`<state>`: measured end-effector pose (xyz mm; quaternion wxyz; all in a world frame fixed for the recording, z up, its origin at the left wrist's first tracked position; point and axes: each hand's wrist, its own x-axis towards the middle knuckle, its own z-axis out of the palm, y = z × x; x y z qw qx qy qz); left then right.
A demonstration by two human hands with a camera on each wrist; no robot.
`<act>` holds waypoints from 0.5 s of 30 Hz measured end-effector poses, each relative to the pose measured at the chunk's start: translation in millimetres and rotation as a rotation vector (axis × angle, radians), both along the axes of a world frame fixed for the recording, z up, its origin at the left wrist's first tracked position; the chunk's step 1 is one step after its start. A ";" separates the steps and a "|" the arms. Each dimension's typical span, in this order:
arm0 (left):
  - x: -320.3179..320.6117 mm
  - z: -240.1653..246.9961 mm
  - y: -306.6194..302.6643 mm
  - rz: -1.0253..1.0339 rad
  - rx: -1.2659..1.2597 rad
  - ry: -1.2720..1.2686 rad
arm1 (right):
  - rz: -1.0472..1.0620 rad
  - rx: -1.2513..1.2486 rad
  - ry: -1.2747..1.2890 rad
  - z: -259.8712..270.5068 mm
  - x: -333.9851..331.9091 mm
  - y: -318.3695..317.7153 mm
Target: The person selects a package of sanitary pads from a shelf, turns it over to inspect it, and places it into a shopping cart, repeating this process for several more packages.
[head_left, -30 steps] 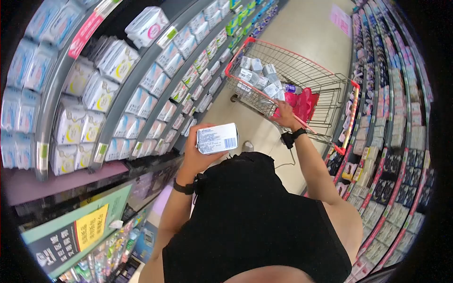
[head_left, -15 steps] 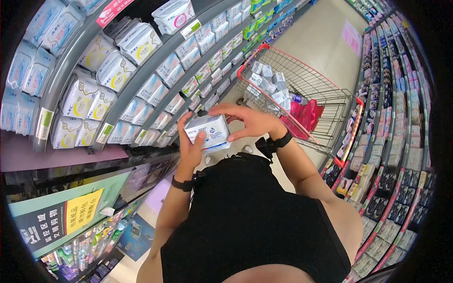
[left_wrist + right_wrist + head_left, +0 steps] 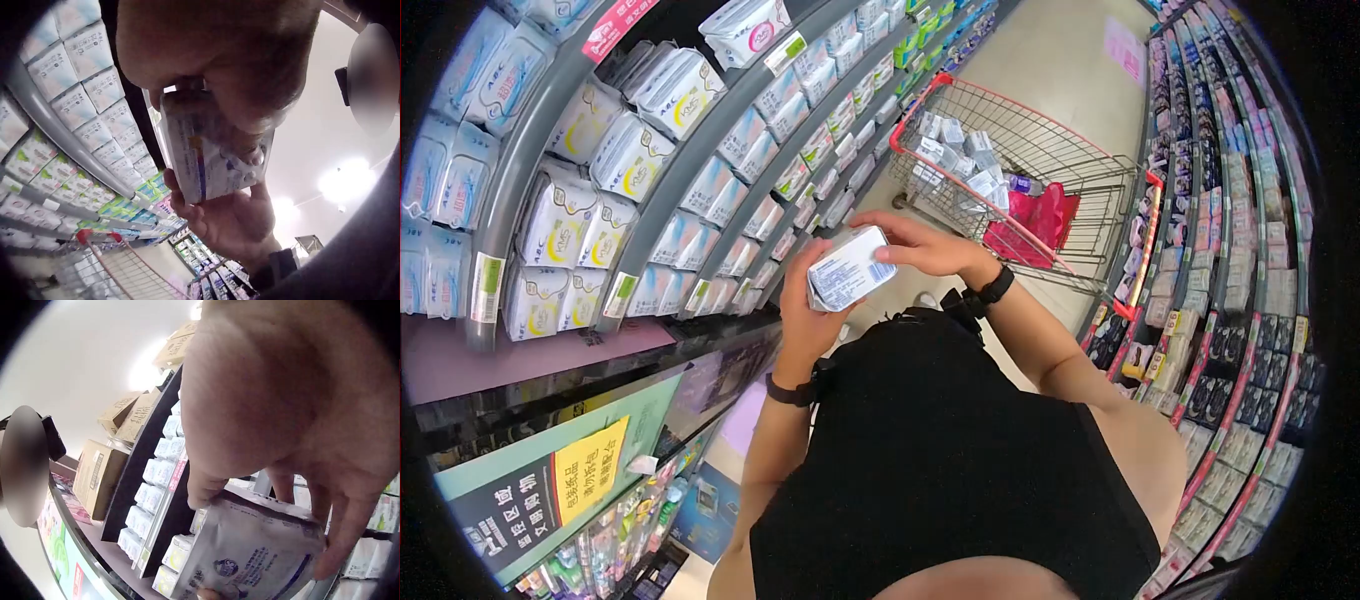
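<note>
A small white pack (image 3: pixel 845 280) with blue print and a barcode is in front of my chest in the head view. My left hand (image 3: pixel 800 292) grips its near left side, fingers wrapped around it. My right hand (image 3: pixel 932 248) holds the other end between thumb and fingers. In the left wrist view, the left thumb lies across a printed face of the pack (image 3: pixel 212 165), with the right hand (image 3: pixel 231 219) behind it. The right wrist view shows a glossy wrapper on the pack (image 3: pixel 256 550), its blue-printed face toward the camera.
A red-rimmed wire shopping cart (image 3: pixel 1050 140) stands ahead, holding several similar white packs (image 3: pixel 955 160) and a pink-red bag (image 3: pixel 1035 225). Shelves of ABC packs (image 3: pixel 630 155) line the left side; another stocked shelf (image 3: pixel 1230 230) runs along the right. A sign (image 3: pixel 550 490) stands at lower left.
My right hand has left the cart's edge and come to the pack. The pack was turned to its logo face half a second ago; now the barcode side faces up again, tilted.
</note>
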<state>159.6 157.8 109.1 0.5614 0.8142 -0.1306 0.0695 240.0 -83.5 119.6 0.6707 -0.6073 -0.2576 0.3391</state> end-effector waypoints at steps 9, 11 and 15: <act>0.5 -1.9 1.9 -0.040 -0.286 0.034 | -0.167 0.081 -0.022 6.9 -5.6 9.6; -0.5 -0.6 6.0 -0.060 -0.424 0.118 | -0.188 0.087 -0.021 8.0 -5.7 11.2; 2.6 -14.2 14.7 0.044 -0.516 0.222 | -0.215 0.083 -0.034 11.6 -4.7 13.3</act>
